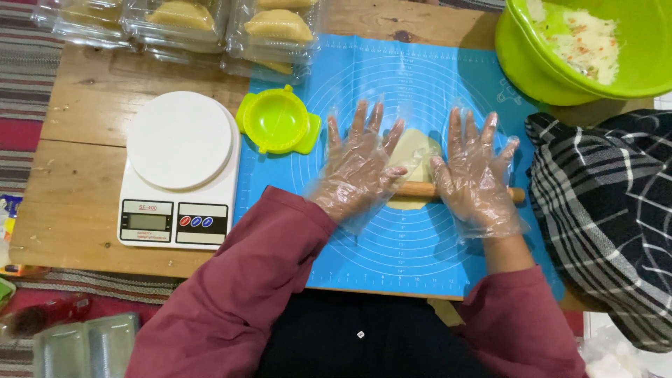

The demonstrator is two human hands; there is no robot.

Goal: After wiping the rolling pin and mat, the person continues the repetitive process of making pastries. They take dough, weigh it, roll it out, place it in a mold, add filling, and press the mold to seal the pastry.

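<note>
From the head camera, you look straight down at a wooden counter (84, 210) with a blue mat (413, 252) laid across its middle. Both your hands wear thin clear gloves and lie flat, fingers spread, with no grip closed on anything. Your left hand (360, 171) presses on the left part of a wooden rolling pin (420, 189), and your right hand (476, 175) presses on its right part; the pin's right end pokes out past your right palm. The pin lies crosswise over a pale piece of dough (416, 154), which sits on the mat between your two hands, partly hidden by your fingers.

The mat has bare blue room in front of the dough, toward your body, and more behind it, toward the far edge. At the mat's left edge, touching its corner, sits a green round press mould (278, 120). Just left of that stands a white kitchen scale (178, 175), close to the counter's near edge. Clear plastic boxes of folded pastries (210, 24) crowd the far left corner. A green bowl (532, 63) of shredded filling overhangs the far right corner. A black checked cloth (609, 210) lies along the mat's right edge.

Below the counter, striped rugs (21, 63) show on the left.
</note>
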